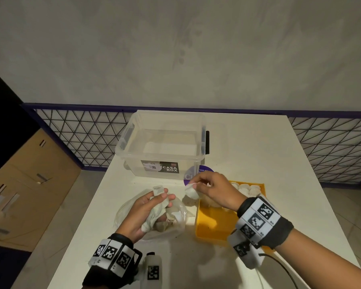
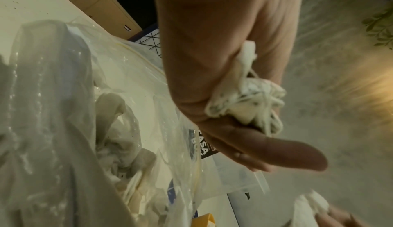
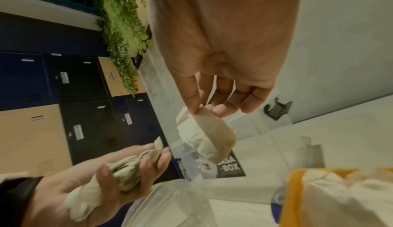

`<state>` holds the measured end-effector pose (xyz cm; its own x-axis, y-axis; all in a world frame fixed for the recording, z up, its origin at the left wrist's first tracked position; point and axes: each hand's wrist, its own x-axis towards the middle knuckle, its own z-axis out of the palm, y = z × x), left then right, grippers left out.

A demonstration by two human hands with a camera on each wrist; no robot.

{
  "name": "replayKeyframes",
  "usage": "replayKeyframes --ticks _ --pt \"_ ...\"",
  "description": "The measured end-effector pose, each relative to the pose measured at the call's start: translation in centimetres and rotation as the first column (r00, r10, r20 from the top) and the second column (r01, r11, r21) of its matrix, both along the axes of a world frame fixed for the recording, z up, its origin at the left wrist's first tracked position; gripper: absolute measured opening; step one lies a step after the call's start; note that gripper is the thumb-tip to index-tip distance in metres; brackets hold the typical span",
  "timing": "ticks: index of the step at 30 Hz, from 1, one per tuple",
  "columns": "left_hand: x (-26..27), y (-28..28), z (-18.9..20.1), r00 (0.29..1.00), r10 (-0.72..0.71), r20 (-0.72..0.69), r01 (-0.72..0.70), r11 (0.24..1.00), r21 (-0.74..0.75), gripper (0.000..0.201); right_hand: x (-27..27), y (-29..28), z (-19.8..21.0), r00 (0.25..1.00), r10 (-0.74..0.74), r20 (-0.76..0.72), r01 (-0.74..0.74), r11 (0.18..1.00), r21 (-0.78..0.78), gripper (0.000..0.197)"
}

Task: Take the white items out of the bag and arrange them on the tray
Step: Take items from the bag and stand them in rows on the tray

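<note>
My left hand (image 1: 152, 207) hovers over the clear plastic bag (image 1: 175, 223) and grips a bunch of crumpled white cloth items (image 1: 157, 213), seen up close as a bundle (image 2: 244, 99) in its palm. My right hand (image 1: 208, 187) is raised between the bag and the yellow tray (image 1: 214, 224), pinching one rolled white item (image 1: 191, 191) by its edge between thumb and forefinger (image 3: 193, 107); the roll (image 3: 210, 138) dangles below. Several white rolls (image 1: 246, 189) lie at the tray's far end. More white items (image 2: 119, 146) remain inside the bag.
A clear storage box (image 1: 165, 147) labelled CASA BOX stands behind the bag on the white table (image 1: 279, 163). A purple round sticker (image 1: 204, 171) lies by the box. A small white device (image 1: 153, 268) sits at the near edge. A wire fence (image 1: 81, 138) borders the table's back.
</note>
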<state>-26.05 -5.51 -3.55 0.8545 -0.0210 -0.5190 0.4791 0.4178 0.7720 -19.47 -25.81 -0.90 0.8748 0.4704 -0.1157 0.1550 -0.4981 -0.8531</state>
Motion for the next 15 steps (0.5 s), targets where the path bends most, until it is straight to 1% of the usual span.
replayKeyframes --ticks 2,4,6,8,10,12,13,15 --pt "-0.1 0.1 -0.1 1.000 -0.005 -0.005 0.005 1.000 0.010 0.022 0.1 -1.9 0.0 0.998 -0.060 -0.005 0.060 0.998 -0.001 0.015" --pt "-0.2 0.2 -0.2 1.000 -0.014 -0.007 0.014 1.000 0.017 0.024 0.2 -4.3 -0.1 0.994 -0.109 0.008 0.109 0.994 -0.032 0.012" --pt "-0.1 0.2 -0.2 1.000 -0.019 -0.011 0.019 1.000 0.019 0.026 0.2 -7.0 -0.4 0.990 -0.138 0.039 0.142 0.984 -0.105 0.018" --pt "0.0 0.0 -0.2 1.000 -0.018 -0.013 0.018 1.000 0.019 0.024 0.1 -9.3 -0.7 0.983 -0.168 0.070 0.179 0.960 -0.216 0.024" --pt "0.1 -0.2 -0.2 1.000 -0.027 -0.015 0.028 0.999 0.029 0.023 0.0 -11.0 -1.4 0.977 -0.168 0.132 0.207 0.901 -0.382 0.024" --pt "0.3 -0.6 -0.1 0.999 -0.043 -0.017 0.043 0.998 0.048 0.023 -0.3 -11.8 -2.6 0.975 -0.145 0.168 0.213 0.824 -0.524 0.020" --pt "0.4 -0.8 -0.1 0.999 -0.047 -0.020 0.048 0.997 0.056 0.023 -0.5 -12.0 -3.2 0.975 -0.144 0.168 0.215 0.798 -0.564 0.017" --pt "0.5 -1.1 0.1 0.998 -0.053 -0.031 0.055 0.997 0.061 0.025 -0.8 -12.1 -4.6 0.974 -0.170 0.152 0.227 0.770 -0.597 0.014"
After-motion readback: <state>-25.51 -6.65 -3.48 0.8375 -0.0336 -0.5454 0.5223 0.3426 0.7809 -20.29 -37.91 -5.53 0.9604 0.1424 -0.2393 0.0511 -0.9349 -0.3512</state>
